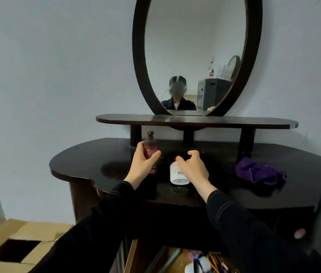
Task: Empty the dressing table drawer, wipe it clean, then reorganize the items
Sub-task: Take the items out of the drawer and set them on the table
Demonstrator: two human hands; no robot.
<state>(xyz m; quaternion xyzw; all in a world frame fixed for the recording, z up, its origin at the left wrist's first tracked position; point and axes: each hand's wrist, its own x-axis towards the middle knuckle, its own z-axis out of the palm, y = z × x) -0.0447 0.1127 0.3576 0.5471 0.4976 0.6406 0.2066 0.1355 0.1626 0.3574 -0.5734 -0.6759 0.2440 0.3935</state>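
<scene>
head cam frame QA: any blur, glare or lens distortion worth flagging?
Head view: soft, even light with no hard shadows; the glossy tabletop shows a faint sheen, nothing blown out. Head view: wide-angle warp skews the mirror and shelf. Head view: left hand and dark red bottle are fairly sharp; the drawer at the bottom edge is blurred, contents hard to tell.

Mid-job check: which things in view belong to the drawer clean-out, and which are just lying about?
Job: dark red bottle in left hand; white bottle by right hand; purple cloth; open drawer with clutter.
Lying about: cardboard box; oval mirror; upper shelf.
</scene>
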